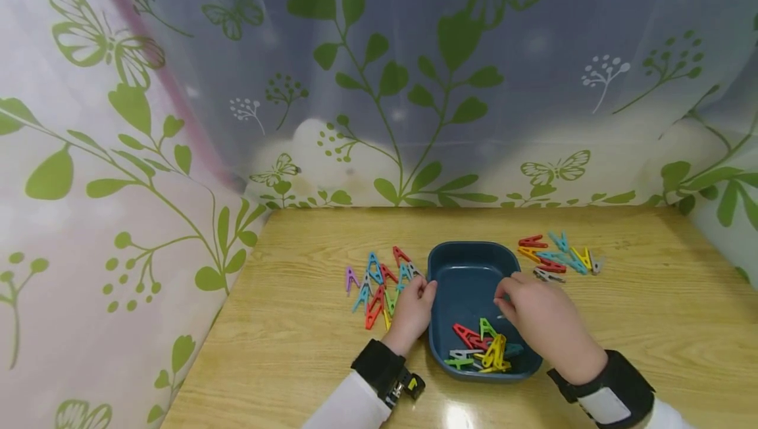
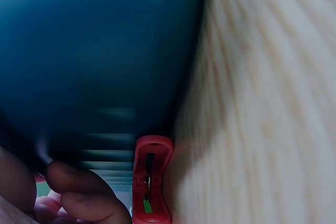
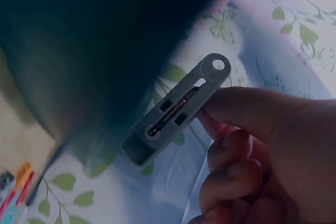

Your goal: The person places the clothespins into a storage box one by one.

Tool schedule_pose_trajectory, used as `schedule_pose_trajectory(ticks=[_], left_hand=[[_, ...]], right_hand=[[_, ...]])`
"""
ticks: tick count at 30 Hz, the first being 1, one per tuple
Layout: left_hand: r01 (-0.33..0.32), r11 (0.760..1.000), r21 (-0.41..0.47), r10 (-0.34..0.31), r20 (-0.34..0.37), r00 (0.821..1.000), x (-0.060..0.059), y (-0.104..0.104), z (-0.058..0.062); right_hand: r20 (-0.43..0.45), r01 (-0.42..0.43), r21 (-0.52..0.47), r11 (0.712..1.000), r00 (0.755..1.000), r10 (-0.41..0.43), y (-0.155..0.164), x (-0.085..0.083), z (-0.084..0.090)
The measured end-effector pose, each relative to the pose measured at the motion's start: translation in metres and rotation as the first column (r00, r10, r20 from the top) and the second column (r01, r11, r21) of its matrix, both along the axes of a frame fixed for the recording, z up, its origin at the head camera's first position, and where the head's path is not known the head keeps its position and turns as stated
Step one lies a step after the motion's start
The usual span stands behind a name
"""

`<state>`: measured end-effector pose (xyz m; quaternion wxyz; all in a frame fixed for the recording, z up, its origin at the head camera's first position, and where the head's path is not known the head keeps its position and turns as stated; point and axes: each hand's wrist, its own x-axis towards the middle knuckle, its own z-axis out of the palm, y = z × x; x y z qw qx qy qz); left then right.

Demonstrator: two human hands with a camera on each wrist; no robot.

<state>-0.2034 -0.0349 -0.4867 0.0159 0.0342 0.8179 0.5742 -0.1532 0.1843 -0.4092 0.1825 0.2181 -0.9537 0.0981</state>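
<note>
Grey peg (image 3: 176,109), right-wrist view only

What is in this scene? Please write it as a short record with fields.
surface: wooden table
container: dark blue tray, several clips in its near end
left hand: at the tray's left rim, a red clip beside it
right hand: over the tray, pinches a grey clip
left pile: coloured clips on the table
right pile: coloured clips on the table
</note>
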Motion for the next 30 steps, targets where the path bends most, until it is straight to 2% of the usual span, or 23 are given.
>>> schedule_pose_trajectory(ticks=[6, 17, 30], left_hand=[[-0.004, 1.0, -0.002, 0.004, 0.0, 1.0, -0.001, 0.0, 0.001], [0.0, 1.0, 0.002, 0.0, 0.002, 1.0, 0.001, 0.0, 0.003], [0.003, 1.0, -0.001, -0.003, -0.008, 1.0, 0.001, 0.0, 0.002]], right_hand=[[0.061, -0.044, 0.047, 0.998, 0.997, 0.041, -0.014, 0.002, -0.012], [0.196, -0.09, 0.133, 0.987, 0.979, 0.063, -0.023, 0.004, -0.02], [0.206, -0.113, 0.104, 0.988, 0.974, 0.09, -0.024, 0.004, -0.025]])
